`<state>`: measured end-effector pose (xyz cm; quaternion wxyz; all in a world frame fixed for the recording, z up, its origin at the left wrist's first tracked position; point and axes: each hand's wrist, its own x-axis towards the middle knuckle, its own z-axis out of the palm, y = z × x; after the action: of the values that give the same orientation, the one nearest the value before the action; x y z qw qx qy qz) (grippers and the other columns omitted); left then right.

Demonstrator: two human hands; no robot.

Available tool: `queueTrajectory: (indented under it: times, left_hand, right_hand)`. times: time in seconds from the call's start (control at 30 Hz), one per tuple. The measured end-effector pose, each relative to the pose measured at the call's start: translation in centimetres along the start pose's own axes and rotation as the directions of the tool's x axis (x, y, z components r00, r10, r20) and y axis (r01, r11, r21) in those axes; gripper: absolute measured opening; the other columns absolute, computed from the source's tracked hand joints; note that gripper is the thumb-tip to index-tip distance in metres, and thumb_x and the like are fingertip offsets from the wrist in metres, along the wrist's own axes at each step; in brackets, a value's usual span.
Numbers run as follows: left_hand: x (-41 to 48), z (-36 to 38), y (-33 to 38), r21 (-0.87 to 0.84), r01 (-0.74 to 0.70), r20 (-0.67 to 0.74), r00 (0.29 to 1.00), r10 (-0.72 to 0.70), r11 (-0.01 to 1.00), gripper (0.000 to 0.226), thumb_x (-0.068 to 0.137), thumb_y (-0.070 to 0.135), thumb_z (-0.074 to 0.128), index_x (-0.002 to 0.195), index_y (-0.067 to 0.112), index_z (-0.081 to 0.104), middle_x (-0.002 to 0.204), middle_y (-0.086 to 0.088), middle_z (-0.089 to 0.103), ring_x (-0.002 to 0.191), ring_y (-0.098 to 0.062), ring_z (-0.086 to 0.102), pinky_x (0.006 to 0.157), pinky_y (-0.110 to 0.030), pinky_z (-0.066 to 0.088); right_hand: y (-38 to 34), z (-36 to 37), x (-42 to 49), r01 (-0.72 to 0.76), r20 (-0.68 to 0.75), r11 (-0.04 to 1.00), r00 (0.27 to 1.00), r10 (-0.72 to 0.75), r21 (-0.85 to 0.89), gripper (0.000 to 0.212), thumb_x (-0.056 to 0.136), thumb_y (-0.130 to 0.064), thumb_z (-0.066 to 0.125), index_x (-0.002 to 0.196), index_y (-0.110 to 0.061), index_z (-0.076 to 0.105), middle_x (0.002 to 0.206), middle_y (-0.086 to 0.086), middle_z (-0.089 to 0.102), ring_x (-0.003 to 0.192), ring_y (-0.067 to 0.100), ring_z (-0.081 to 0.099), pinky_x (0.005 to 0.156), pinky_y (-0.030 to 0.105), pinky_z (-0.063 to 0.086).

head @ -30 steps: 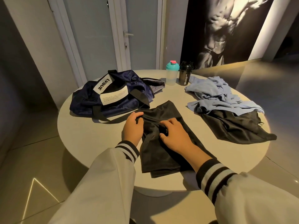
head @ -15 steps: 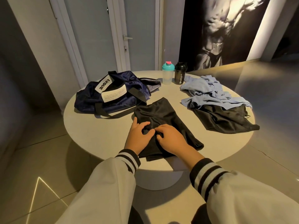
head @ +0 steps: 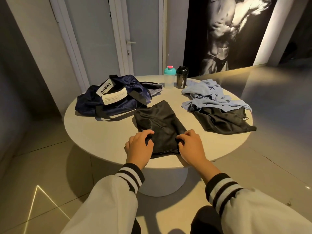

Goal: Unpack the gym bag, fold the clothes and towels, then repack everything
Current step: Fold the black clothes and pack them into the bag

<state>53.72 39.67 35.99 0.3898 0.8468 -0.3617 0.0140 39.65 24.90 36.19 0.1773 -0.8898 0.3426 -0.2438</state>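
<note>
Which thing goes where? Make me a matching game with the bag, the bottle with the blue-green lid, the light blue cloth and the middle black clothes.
Things:
1. navy gym bag
2. teal-lidded shaker bottle
3. light blue cloth
4. middle black garment

Places:
A. crumpled on the right, overlapping a second black garment
B. gripped at its near end by the left hand and right hand
C. slumped on the table's left side
D. upright at the far edge, beside the black shaker bottle

Pairs: 1-C, 2-D, 3-A, 4-B.
</note>
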Motion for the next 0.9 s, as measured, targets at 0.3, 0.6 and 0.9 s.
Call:
queueTrajectory:
  times: [0.3, 0.6, 0.9]
  left_hand:
    - [-0.4, 0.2, 1.9, -0.333, 0.003, -0.062, 0.998, -0.026, 0.943, 0.037, 0.105, 0.017, 0.046, 0.137, 0.025, 0.062, 0.149, 0.004, 0.051, 0.137, -0.014, 0.046, 0.109, -0.026, 0.037]
    - [-0.8, -0.3, 1.1, -0.271, 0.061, 0.059, 0.997, -0.046, 0.961, 0.055, 0.102, 0.023, 0.054, 0.155, 0.026, 0.036, 0.161, 0.000, 0.034, 0.146, -0.021, 0.034, 0.116, -0.035, 0.032]
    - [-0.9, -0.5, 0.9, -0.253, 0.129, 0.035, 0.992, -0.124, 0.959, 0.052, 0.104, 0.007, 0.045, 0.153, 0.021, 0.040, 0.164, 0.002, 0.026, 0.149, -0.023, 0.030, 0.112, -0.031, 0.030]
  right_hand:
    - [-0.2, -0.5, -1.1, 0.017, -0.098, 0.959, 0.995, 0.012, 0.282, 0.032, 0.104, -0.018, 0.048, 0.133, -0.012, 0.061, 0.134, 0.002, 0.057, 0.118, 0.017, 0.055, 0.101, 0.015, 0.033]
    - [0.4, -0.5, -1.6, -0.083, -0.235, 0.894, 0.950, 0.204, 0.441, 0.027, 0.095, 0.010, 0.047, 0.096, -0.009, 0.066, 0.122, -0.002, 0.047, 0.097, 0.006, 0.046, 0.080, -0.004, 0.036]
    - [0.8, -0.7, -1.1, -0.163, -0.060, 0.904, 0.977, 0.203, 0.394, 0.024, 0.100, 0.001, 0.048, 0.115, -0.007, 0.066, 0.117, -0.003, 0.047, 0.097, 0.010, 0.049, 0.075, -0.005, 0.036]
